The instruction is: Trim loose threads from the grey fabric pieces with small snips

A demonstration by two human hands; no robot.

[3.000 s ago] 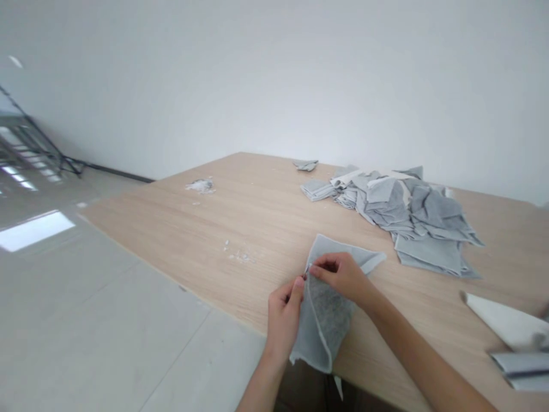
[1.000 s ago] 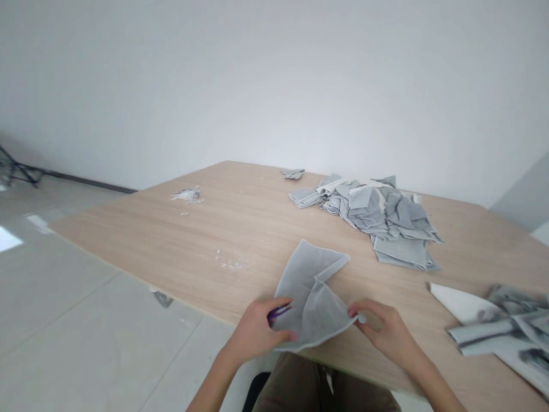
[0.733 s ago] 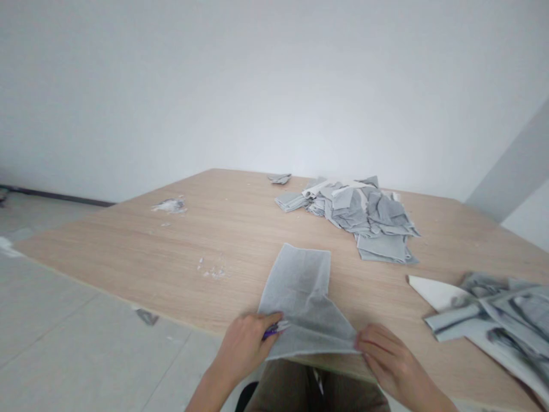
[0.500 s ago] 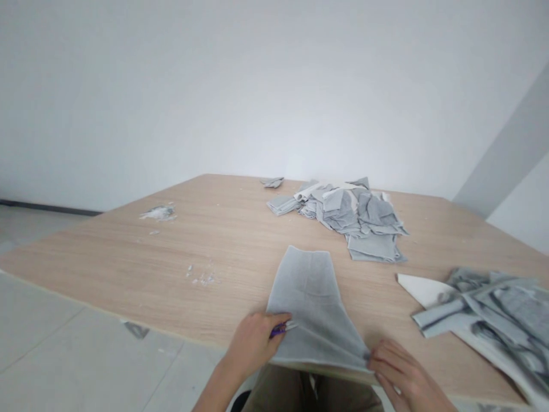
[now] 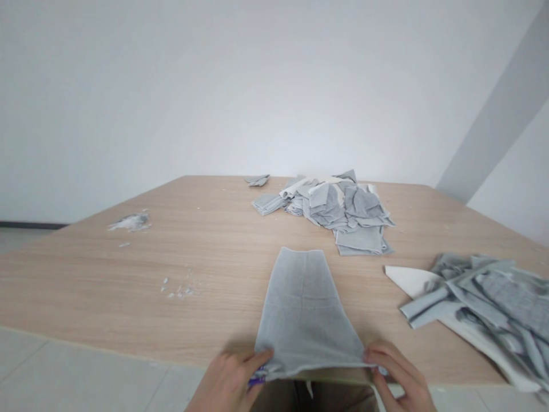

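A grey cloth piece point(image 5: 304, 312), narrow at its far end and wider toward me, lies flat at the table's front edge. My left hand point(image 5: 231, 375) is closed at its near left corner, thumb and fingers on the fabric. Also in that hand is a small purple-handled tool with a metal tip point(image 5: 258, 376), which looks like thread snips and is mostly hidden. At the near right corner, my right hand point(image 5: 397, 369) pinches the cloth's edge. The near hem stretches between both hands, just over the table edge.
Farther back on the wooden table point(image 5: 206, 240) lies a heap of grey cloth pieces point(image 5: 328, 206), with a small folded piece point(image 5: 257, 180) left of it. Grey strips point(image 5: 493, 303) pile up on white material at right. Lint and scraps point(image 5: 131, 221) lie at left.
My left hand has moved down and left to the cloth's near corner, and the tool's tip is now less visible. The near hem looks straighter. The view has shifted slightly right.
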